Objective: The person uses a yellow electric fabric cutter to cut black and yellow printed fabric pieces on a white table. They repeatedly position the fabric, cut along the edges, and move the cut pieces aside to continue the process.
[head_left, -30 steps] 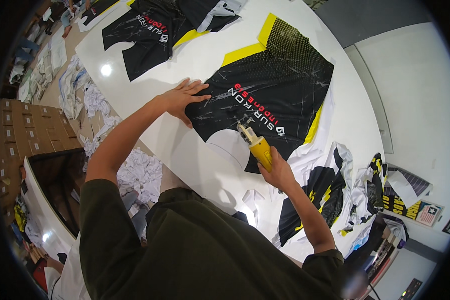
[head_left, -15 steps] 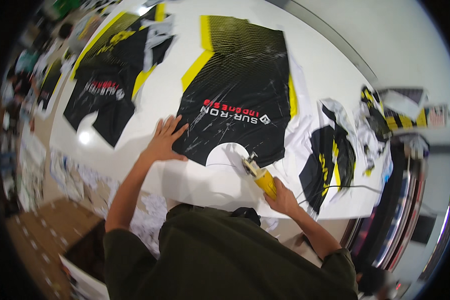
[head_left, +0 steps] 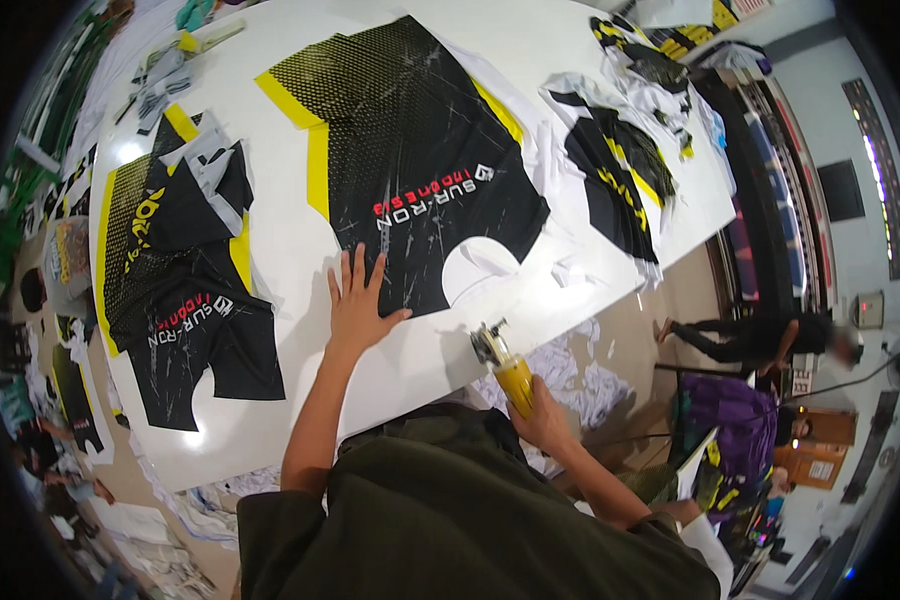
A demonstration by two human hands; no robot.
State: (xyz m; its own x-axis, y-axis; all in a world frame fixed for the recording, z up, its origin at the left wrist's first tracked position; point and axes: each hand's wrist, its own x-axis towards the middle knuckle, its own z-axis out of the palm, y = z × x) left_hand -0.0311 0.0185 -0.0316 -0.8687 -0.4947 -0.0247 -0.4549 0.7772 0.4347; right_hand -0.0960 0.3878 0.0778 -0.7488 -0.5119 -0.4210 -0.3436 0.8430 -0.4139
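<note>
My left hand [head_left: 362,305] lies spread on the lower left edge of a black fabric panel [head_left: 420,120] with dotted yellow print, yellow strips and red and white lettering. A rounded notch [head_left: 478,262] in the panel's lower edge shows white. My right hand [head_left: 538,420] grips a yellow electric cutting tool [head_left: 510,375], its metal head near the table's front edge, below the panel and apart from it. A dark cord trails to the right from it. A second black and yellow piece [head_left: 240,360] lies at the left of the white table [head_left: 320,430].
Crumpled black, yellow and white fabric [head_left: 620,180] lies at the table's right. White scraps [head_left: 580,380] litter the floor. At the right, a person [head_left: 730,340] in dark clothes walks near fabric rolls [head_left: 780,200] and a purple pile [head_left: 720,410]. Other people [head_left: 40,450] are at the far left.
The view has swung round. My right hand has drawn the cutter down off the panel, past the notch, toward the table's front edge. My left hand stays spread on the panel's edge.
</note>
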